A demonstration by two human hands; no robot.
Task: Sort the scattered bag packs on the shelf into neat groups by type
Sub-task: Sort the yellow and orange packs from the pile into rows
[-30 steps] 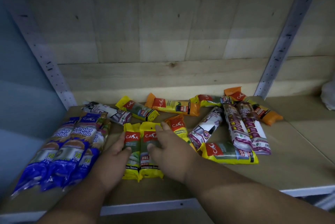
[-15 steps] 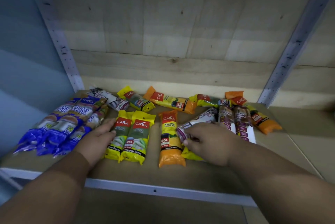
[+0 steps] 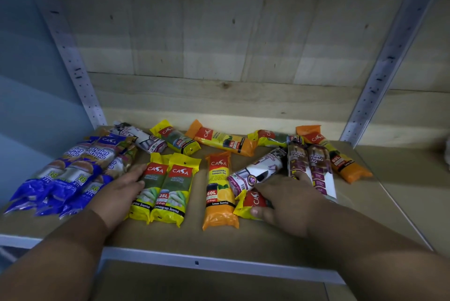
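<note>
Three blue packs [image 3: 65, 174] marked "Singlet Handle" lay bunched side by side at the far left of the shelf [image 3: 267, 239], angled toward the back corner. I saw my left hand [image 3: 119, 193] lying flat and open, palm down, between that blue group and a pair of yellow 25L packs [image 3: 168, 188], its fingertips touching the left yellow pack's edge and gripping nothing. Those two yellow packs sat tidily side by side, touching. Behind them, along the back, a white drawstring pack [image 3: 141, 137] lay tilted, then a loose yellow pack [image 3: 176, 139], then an orange 60L pack [image 3: 222, 141] lying crosswise. Nearer the front, another orange 60L pack [image 3: 219, 191] lay lengthwise, just right of the yellow pair. Right beside it, my right hand [image 3: 289, 200] was spread over a yellow pack [image 3: 250, 203], thumb pressed on its lower edge; most of that pack was hidden under the palm, and I could not tell whether the fingers had closed around it. A second white drawstring pack [image 3: 258, 171] lay tilted across that yellow pack's top end, its lower end touching my right hand. Further right, two dark drawstring packs [image 3: 314, 166] lay side by side, my fingertips reaching the nearer one. Behind them sat one more yellow pack [image 3: 272, 137], and at the far right a third orange pack [image 3: 341, 157] slanted away.
</note>
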